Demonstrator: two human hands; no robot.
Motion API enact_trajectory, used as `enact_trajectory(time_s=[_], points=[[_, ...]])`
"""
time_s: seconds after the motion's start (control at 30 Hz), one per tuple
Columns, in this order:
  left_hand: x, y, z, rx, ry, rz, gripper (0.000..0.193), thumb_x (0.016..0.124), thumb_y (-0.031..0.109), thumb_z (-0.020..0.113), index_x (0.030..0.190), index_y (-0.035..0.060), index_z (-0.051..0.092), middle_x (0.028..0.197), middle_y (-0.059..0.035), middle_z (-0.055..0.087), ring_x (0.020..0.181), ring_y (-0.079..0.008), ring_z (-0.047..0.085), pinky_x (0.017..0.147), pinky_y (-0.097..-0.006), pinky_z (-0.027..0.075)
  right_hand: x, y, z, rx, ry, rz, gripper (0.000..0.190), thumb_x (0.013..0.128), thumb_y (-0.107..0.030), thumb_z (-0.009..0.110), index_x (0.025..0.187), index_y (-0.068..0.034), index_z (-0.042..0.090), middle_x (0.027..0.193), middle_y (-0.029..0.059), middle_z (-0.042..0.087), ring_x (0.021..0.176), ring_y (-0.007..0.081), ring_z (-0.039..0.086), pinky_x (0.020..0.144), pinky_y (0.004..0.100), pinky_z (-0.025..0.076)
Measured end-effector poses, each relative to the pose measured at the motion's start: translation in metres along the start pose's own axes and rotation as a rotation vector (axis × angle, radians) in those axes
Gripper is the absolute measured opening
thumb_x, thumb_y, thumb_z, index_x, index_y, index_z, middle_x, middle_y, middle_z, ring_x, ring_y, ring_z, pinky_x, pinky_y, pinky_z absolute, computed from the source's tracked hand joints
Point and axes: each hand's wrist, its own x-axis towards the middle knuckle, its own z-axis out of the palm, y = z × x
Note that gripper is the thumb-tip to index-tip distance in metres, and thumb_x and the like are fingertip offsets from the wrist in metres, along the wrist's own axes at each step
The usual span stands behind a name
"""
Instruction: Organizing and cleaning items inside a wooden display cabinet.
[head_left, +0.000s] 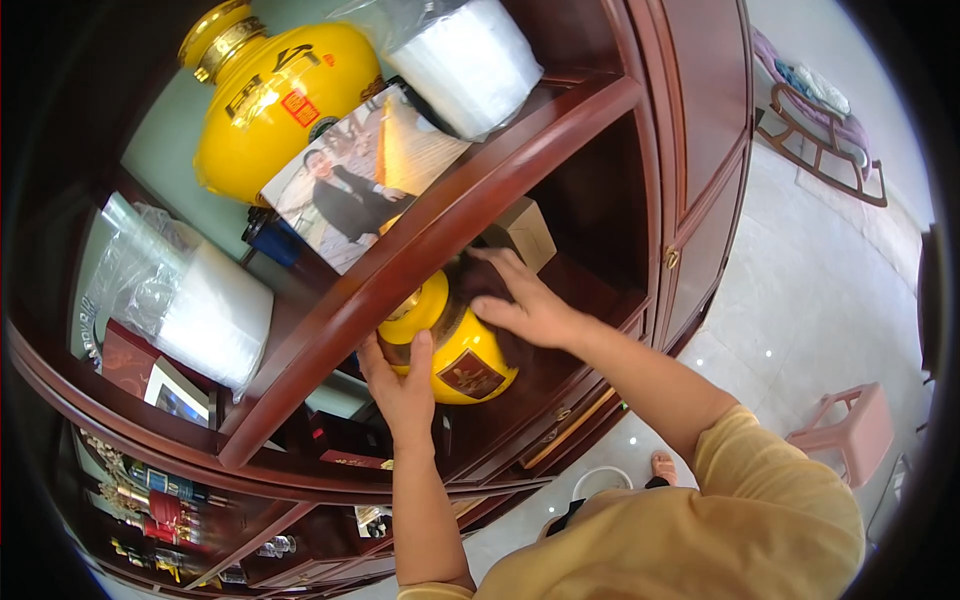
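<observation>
A glossy yellow ceramic jar (457, 352) with a dark diamond label sits tilted in my view on a lower shelf of a dark red wooden cabinet. Its round yellow lid (420, 307) partly shows beneath the shelf rail. My left hand (401, 390) steadies the jar's near left side, thumb up along its shoulder. Against the jar's right shoulder lies my right hand (529, 300), fingers spread over a dark maroon cloth (517, 346). Much of that cloth is shaded or covered by the hand.
A thick wooden shelf rail (450, 217) crosses just above my hands. Behind my right hand stands a cardboard box (529, 232). The upper shelf holds a large yellow jar (289, 112), a photo print (360, 180) and plastic-wrapped white stacks (217, 307). A pink stool (847, 435) stands on the floor.
</observation>
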Motion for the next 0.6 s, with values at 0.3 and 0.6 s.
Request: enact_trajectory(time_s=[0.3, 0.6], points=[[-0.019, 0.005, 0.008, 0.095, 0.241, 0.076, 0.057, 0.088, 0.025, 0.066, 0.131, -0.0047, 0.045, 0.136, -0.0196, 0.043, 0.128, -0.0294, 0.039, 0.107, -0.0378, 0.029, -0.078, 0.029, -0.047, -0.272, 0.392, 0.080, 0.037, 0.081, -0.019, 0.067, 0.108, 0.003, 0.057, 0.097, 0.0194, 0.060, 0.090, 0.0383, 0.059, 0.078, 0.0407, 0.048], [-0.064, 0.075, 0.083, 0.117, -0.176, 0.610, 0.037, 0.081, 0.006, 0.066, 0.115, -0.0014, 0.053, 0.111, -0.0166, 0.053, 0.098, -0.0327, 0.053, 0.090, -0.0406, 0.044, -0.087, 0.057, -0.059, -0.300, 0.271, 0.314, 0.036, 0.089, -0.030, 0.059, 0.104, 0.002, 0.060, 0.096, 0.0195, 0.062, 0.087, 0.0394, 0.061, 0.074, 0.0407, 0.050]])
